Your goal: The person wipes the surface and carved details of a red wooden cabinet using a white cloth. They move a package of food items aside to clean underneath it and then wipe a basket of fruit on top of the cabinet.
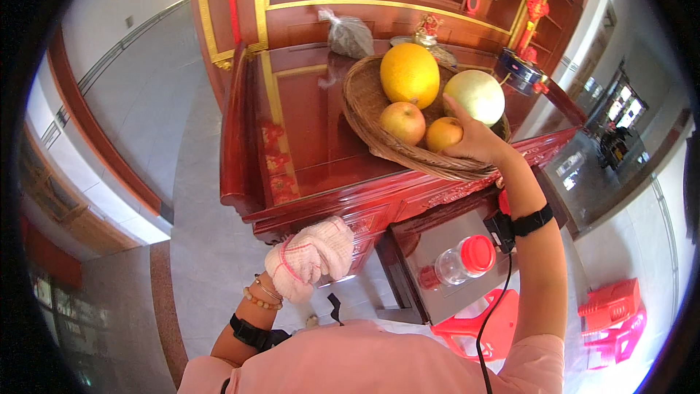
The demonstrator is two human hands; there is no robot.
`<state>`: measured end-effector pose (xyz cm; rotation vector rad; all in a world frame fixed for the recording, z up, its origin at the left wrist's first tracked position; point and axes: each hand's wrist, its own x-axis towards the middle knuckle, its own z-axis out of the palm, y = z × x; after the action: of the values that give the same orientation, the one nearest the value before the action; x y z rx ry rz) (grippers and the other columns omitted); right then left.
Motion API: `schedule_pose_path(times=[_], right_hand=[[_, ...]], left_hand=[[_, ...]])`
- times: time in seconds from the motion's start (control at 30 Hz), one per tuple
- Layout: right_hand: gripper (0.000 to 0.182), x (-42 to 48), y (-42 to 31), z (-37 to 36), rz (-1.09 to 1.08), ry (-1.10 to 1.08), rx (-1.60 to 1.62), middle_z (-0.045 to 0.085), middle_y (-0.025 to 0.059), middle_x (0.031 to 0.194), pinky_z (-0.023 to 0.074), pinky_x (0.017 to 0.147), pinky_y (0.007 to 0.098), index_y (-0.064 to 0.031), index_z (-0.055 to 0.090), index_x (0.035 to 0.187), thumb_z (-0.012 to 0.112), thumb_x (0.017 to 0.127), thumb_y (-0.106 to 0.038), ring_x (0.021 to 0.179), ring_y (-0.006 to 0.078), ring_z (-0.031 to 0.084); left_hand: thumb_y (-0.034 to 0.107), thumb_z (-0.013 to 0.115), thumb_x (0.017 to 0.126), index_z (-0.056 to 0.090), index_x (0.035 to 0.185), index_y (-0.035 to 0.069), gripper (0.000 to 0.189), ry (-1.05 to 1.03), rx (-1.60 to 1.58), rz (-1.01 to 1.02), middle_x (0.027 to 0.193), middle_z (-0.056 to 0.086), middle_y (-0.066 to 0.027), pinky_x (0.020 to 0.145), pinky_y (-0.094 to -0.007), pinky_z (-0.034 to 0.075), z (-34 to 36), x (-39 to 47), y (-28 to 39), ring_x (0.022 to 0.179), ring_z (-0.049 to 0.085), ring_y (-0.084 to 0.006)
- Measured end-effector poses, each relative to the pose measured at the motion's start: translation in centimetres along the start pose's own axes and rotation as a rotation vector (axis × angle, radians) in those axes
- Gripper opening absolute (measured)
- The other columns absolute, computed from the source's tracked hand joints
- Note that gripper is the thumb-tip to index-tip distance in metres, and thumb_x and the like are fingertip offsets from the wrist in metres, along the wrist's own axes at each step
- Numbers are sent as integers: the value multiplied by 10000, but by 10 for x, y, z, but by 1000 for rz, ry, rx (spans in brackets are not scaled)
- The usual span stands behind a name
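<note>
A round woven wicker basket (363,115) sits at the front edge of a glossy red wooden table (306,158). It holds a yellow melon (409,74), a pale melon (481,97), an apple (403,122) and a small orange fruit (443,134). My right hand (476,139) reaches into the basket, its thumb by the pale melon and other fingers at the orange fruit; whether it grips either is unclear. A white cloth with red lines (322,251) is wrapped over my left hand (309,260), before the table's front; its fingers are hidden.
Behind the basket stand a tied plastic bag (350,35), a metal dish with a red and gold ornament (428,30) and a dark round tin (522,71). A red-lidded clear jar (465,260) is on a lower side table (448,301), beside a red plastic stool (492,325).
</note>
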<state>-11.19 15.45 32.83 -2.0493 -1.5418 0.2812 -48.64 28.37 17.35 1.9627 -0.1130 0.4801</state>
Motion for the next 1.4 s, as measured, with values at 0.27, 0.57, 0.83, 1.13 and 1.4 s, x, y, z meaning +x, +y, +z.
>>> schedule_pose_path(times=[0.27, 0.57, 0.83, 1.13, 1.4], right_hand=[[1172, -41, -57, -9, -225, 482, 105, 559, 194, 1197, 417, 1008, 370, -93, 136, 1500, 858, 583, -201, 1157, 301, 535], [1121, -152, -110, 63, -378, 549, -176, 512, 230, 1191, 459, 892, 470, -20, 247, 1454, 852, 524, -175, 1031, 415, 531], [971, -176, -117, 95, -497, 707, -102, 462, 227, 1264, 467, 854, 460, -116, 380, 1364, 807, 492, -109, 998, 422, 517], [1045, -192, -110, 102, -620, 659, -305, 488, 279, 1234, 487, 766, 458, -172, 220, 1393, 834, 549, -152, 970, 411, 565], [1358, -200, -113, 107, -410, 589, -333, 428, 253, 1318, 451, 875, 490, -43, -43, 1465, 915, 528, -265, 1074, 399, 538]], left_hand=[[269, 522, 798, 607, 1088, 104, 344, 17, -338, -131, 1107, 606, -85, 865, -317, 442, 5, 31, -4, 992, 542, -216], [207, 645, 746, 526, 1197, 15, 504, 248, 107, 2, 1134, 560, -127, 896, -336, 444, 53, 75, 76, 1046, 538, -286], [201, 650, 859, 452, 1295, 5, 518, 158, -554, 303, 1270, 515, -109, 1025, -358, 403, 88, 112, 91, 1189, 500, -202], [204, 640, 825, 481, 1239, 2, 488, -280, -414, 299, 1245, 506, -121, 995, -344, 408, 63, 125, 90, 1157, 500, -213], [213, 645, 762, 495, 1183, 4, 494, -150, -670, 98, 1173, 508, -120, 951, -339, 416, 90, 116, 73, 1096, 504, -218]])
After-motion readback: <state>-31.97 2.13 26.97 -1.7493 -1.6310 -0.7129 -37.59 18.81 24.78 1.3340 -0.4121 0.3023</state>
